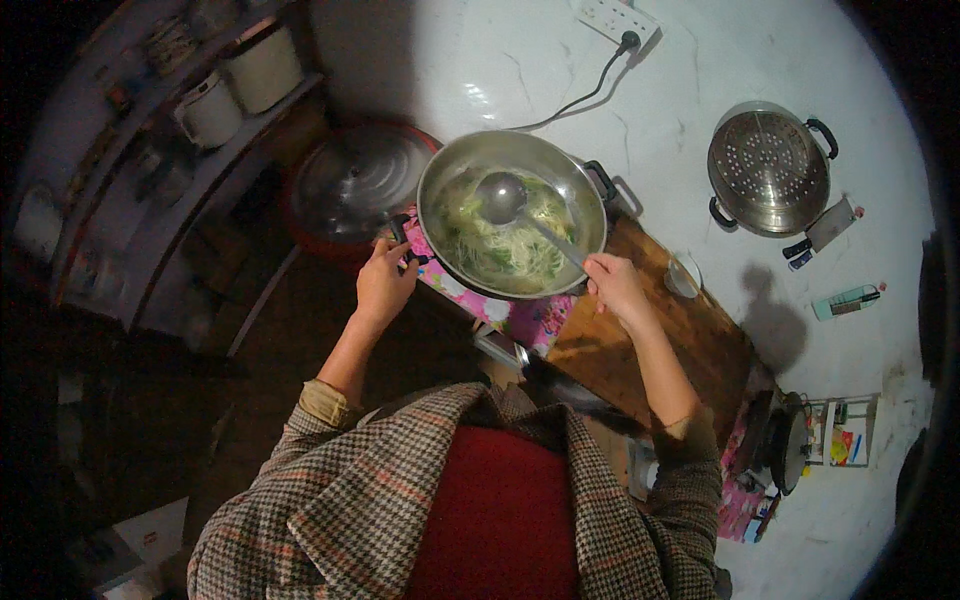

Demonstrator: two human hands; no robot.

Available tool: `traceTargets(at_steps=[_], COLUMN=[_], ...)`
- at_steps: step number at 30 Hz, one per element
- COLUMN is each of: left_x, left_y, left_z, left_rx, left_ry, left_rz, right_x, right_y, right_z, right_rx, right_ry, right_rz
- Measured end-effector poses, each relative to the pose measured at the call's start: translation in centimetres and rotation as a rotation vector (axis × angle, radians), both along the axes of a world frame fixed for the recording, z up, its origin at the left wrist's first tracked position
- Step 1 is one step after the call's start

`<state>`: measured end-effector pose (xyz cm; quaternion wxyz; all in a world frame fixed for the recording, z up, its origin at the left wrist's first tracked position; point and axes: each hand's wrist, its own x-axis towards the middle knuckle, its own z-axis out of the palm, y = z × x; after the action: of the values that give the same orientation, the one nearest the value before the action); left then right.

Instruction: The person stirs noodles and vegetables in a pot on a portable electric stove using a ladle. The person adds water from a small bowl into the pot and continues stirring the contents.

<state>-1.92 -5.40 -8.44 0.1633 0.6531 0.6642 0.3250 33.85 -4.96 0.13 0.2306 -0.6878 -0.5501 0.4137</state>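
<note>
A wide metal pan [439, 169] holds pale noodle-like strands [536, 247] and green leaves in liquid. My right hand [616, 289] grips the handle of a metal ladle [501, 196], whose round bowl rests among the food towards the pan's far side. On the pan's left, my left hand [385, 281] has its fingers around the black side handle [403, 231]. A second black handle [600, 180] stands out on the far right of the rim. Under the pan lies a pink flowered cloth [544, 322].
A large basin-like vessel [360, 184] stands left of the pan. The wooden board [645, 330] extends right. On the white wall are a perforated steamer pot [770, 172], a cleaver [832, 225] and a power strip [619, 22] with a plugged-in cord. Shelves [262, 120] with pots stand left.
</note>
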Motion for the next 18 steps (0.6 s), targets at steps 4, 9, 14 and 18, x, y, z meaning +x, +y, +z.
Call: traceTargets(at_steps=[4,9,14,18], left_x=[0.0,-0.1,0.1,0.0], left_y=[-0.2,-0.1,0.0,-0.1], left_z=[0.0,-0.2,0.2,-0.4], left_rx=[0.014,0.017,0.019,0.052], left_ry=[-0.011,0.006,0.010,0.038], left_rz=[-0.010,0.005,-0.011,0.001], right_x=[-0.7,-2.5,-0.5,-0.6], right_y=[1.6,2.1,1.5,0.4], right_z=[-1.8,-2.3,-6.6,-6.4], right_rx=[0.591,0.292,0.242,-0.290], right_ry=[-0.711,-0.801,-0.537,0.522], right_rz=[0.146,0.134,0.168,-0.214])
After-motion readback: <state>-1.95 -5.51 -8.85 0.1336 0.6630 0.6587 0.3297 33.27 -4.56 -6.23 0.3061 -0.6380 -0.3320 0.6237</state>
